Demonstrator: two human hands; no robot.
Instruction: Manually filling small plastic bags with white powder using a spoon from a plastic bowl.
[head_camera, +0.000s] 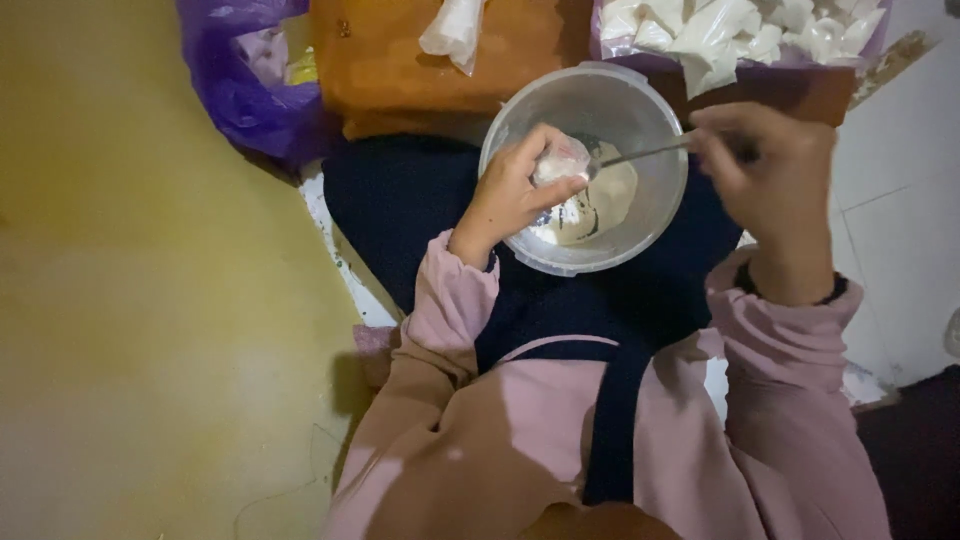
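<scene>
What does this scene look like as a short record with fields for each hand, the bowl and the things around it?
left hand: holds a small clear pouch over the bowl
right hand: grips a metal spoon, its tip at the pouch
bowl: clear plastic, on the lap, white paste inside
behind bowl: tray of white pieces, orange cloth, purple bag
floor: yellow

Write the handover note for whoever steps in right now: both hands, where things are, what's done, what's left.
Left hand: holds a small clear bag over the bowl.
Right hand: holds a spoon, tip at the bag's mouth.
Bowl sits on the lap; white paste lies in its bottom.
Done: a heap of filled bags lies beyond the bowl.
Left: paste remains in the bowl; this bag looks unfinished.
</scene>
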